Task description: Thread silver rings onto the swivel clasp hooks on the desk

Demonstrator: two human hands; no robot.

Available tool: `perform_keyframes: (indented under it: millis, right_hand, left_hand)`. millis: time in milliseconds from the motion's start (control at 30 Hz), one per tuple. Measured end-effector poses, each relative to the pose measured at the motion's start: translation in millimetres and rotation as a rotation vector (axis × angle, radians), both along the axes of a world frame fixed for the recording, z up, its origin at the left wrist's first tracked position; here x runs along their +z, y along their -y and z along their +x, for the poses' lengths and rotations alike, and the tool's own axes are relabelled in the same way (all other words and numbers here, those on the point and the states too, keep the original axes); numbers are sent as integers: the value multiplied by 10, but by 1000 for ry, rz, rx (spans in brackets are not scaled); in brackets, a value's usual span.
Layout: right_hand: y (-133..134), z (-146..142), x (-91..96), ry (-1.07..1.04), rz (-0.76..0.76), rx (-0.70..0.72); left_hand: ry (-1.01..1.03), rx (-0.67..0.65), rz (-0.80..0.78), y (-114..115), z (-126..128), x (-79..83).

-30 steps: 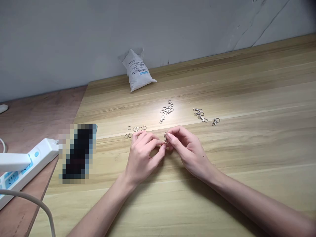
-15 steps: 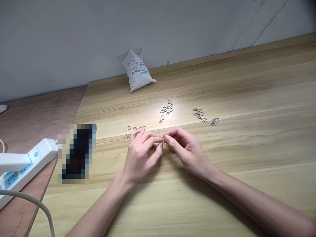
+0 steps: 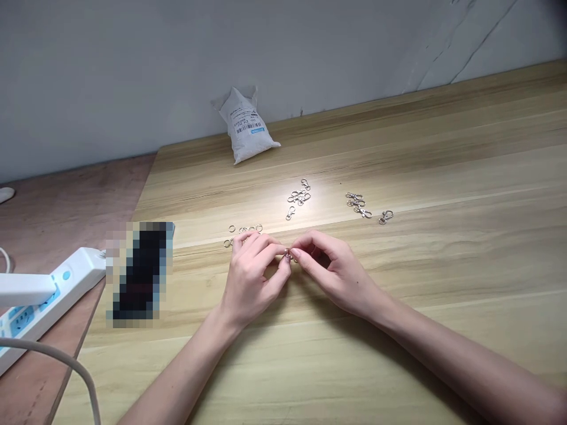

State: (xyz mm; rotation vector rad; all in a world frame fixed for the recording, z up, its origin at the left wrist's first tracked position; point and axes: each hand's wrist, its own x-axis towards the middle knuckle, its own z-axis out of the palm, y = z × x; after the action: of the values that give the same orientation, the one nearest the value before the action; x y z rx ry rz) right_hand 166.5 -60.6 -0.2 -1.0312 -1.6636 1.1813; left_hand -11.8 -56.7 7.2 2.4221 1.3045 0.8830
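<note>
Thumb and forefinger of my left hand [image 3: 252, 268] are pinched at a tiny silver metal ring [image 3: 287, 253]. My right hand [image 3: 339, 268] meets it from the other side, its thumb and forefinger closed on what looks like a swivel clasp, mostly hidden behind the fingers. The fingertips of both hands almost touch. Several loose split rings [image 3: 251, 229] lie just beyond my left knuckles, some partly covered by the hand. Farther back is a small group of silver swivel clasps [image 3: 300, 197]. Several more clasps [image 3: 363, 213] lie to the right, seemingly with rings on their ends.
A white plastic bag with a printed label [image 3: 250, 133] leans near the wall at the back of the wooden table [image 3: 425, 177]. On the left lies a pixelated dark object [image 3: 142, 274]. Beyond it are a white power strip [image 3: 82, 271] and a grey cable [image 3: 66, 360].
My right fingertips have shifted slightly left and down against the left ones. The ring, earlier upright and plainly seen, is now more covered. The loose rings and clasps lie as before.
</note>
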Motion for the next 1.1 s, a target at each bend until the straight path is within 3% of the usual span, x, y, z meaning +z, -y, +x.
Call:
perform_keyframes:
  millis: [667,1100]
  right_hand:
    - [1,74,-27,231,100,122]
    - [-22,74,-47,197,131,25]
  left_hand:
    - [-104,-69,-52,-8,-14,-38]
    - [2,-29,-58,-7,11,20]
